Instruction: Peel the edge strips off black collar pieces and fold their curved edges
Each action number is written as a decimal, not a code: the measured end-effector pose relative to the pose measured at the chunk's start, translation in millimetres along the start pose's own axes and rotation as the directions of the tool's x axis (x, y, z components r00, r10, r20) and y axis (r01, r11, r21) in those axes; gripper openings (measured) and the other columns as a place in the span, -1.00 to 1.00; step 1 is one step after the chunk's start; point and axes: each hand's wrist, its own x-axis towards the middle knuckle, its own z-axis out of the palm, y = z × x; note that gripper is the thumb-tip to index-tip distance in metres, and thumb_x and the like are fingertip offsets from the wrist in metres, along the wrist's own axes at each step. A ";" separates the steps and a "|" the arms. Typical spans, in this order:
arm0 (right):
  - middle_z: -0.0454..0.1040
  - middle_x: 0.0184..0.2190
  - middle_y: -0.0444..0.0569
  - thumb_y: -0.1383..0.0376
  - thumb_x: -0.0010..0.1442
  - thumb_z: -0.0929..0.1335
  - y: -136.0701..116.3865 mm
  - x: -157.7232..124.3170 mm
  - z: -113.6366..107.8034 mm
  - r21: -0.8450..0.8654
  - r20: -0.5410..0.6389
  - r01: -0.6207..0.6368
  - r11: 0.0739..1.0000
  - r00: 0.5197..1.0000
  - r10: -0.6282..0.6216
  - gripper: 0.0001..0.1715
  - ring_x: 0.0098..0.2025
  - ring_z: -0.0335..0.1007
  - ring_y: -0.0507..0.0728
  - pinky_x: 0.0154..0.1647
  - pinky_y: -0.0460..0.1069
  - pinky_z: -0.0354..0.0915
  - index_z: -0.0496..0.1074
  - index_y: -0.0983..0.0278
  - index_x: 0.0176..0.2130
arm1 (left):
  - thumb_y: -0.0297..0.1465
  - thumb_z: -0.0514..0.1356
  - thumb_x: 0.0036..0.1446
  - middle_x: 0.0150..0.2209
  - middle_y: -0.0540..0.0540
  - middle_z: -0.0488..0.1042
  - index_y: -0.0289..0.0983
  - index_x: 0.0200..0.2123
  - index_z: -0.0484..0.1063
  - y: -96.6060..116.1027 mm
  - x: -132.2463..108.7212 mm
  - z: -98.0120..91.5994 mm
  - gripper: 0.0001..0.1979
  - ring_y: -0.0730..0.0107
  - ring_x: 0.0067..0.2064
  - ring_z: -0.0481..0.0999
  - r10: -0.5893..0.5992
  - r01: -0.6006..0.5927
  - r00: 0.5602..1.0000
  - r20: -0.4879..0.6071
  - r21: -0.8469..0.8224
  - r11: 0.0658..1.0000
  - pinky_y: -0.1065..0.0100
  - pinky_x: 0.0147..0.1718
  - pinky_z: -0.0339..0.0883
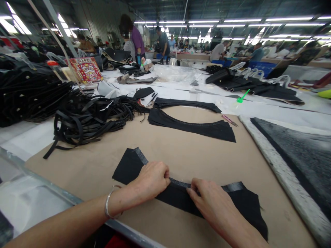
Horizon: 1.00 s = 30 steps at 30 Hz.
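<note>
A curved black fabric panel [181, 201] lies flat in front of me, with a shiny grey strip along its inner curved edge. My left hand [153, 177] is closed on that edge left of the middle, fingers curled, a silver bangle on the wrist. A short way to the right, my right hand [207, 194] pinches the same edge between thumb and fingers. Between the two hands a stretch of the grey strip shows. Both fingertips partly hide the fabric under them. Farther back lie more curved black panels [191, 125], stacked in two groups.
A brown board [124, 137] covers the work surface. To its left sits a tangle of black straps [85, 120]. Pink-handled snips [229, 120] and a green-topped bottle [240, 99] lie beyond the panels. At right is a white-edged slab [274, 172] bearing grey material. Several people work farther back.
</note>
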 end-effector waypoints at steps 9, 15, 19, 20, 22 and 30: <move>0.54 -0.40 0.03 0.26 0.29 0.21 1.7 3.4 4.6 -0.045 0.002 -0.015 0.999 1.000 0.015 -0.72 -0.26 0.50 0.25 -0.45 -0.02 0.02 0.43 0.24 -0.37 | -0.40 0.15 -0.01 -0.37 -0.09 0.59 -0.19 -0.45 0.56 0.7 0.2 0.7 -0.84 0.16 -0.27 0.56 -0.010 0.011 1.000 -0.018 0.023 1.000 0.34 -0.39 0.25; 0.54 -0.40 0.04 0.26 0.30 0.20 1.5 1.8 6.7 -0.062 -0.008 0.000 0.998 1.000 0.000 -0.71 -0.28 0.51 0.27 -0.44 -0.01 0.12 0.44 0.23 -0.36 | -0.39 0.14 -0.01 -0.40 -0.09 0.59 -0.19 -0.46 0.53 1.3 -1.7 1.3 -0.85 0.15 -0.29 0.57 -0.003 0.004 0.999 -0.035 0.044 0.999 0.33 -0.42 0.23; 0.55 -0.38 0.12 0.28 0.31 0.19 -3.1 0.1 7.1 -0.117 -0.026 -0.001 0.993 1.000 -0.002 -0.70 -0.28 0.52 0.30 -0.42 0.02 0.22 0.45 0.26 -0.31 | -0.42 0.13 0.00 -0.43 -0.08 0.58 -0.19 -0.44 0.51 3.4 -2.5 4.4 -0.85 0.15 -0.32 0.57 -0.005 0.009 0.999 -0.047 0.093 0.996 0.33 -0.43 0.21; 0.55 -0.38 0.13 0.29 0.31 0.19 -4.2 -0.8 7.3 -0.134 -0.034 -0.002 0.991 0.999 -0.003 -0.72 -0.28 0.52 0.31 -0.42 0.03 0.24 0.45 0.27 -0.29 | -0.42 0.13 0.01 -0.43 -0.08 0.57 -0.20 -0.43 0.50 3.8 -2.7 5.5 -0.86 0.15 -0.32 0.57 -0.007 0.013 0.999 -0.051 0.105 0.994 0.33 -0.43 0.20; 0.54 -0.38 0.14 0.30 0.31 0.20 -5.2 -3.5 7.5 -0.155 -0.056 -0.005 0.988 0.998 -0.003 -0.76 -0.28 0.52 0.33 -0.41 0.04 0.27 0.43 0.28 -0.24 | -0.43 0.13 0.04 -0.43 -0.07 0.56 -0.21 -0.43 0.47 4.1 -3.6 7.6 -0.89 0.16 -0.32 0.56 -0.006 0.013 0.998 -0.055 0.118 0.993 0.33 -0.43 0.19; 0.56 -0.35 0.09 0.21 0.31 0.28 2.8 -11.6 9.5 -0.139 -0.160 -0.028 0.990 0.987 0.005 -0.76 -0.29 0.53 0.31 -0.42 0.04 0.29 0.32 0.30 -0.07 | -0.54 0.19 0.09 -0.21 -0.09 0.47 -0.26 -0.25 0.36 5.6 -13.5 19.8 -0.86 0.19 -0.15 0.45 0.177 -0.120 0.942 -0.286 0.207 0.971 0.22 -0.19 0.27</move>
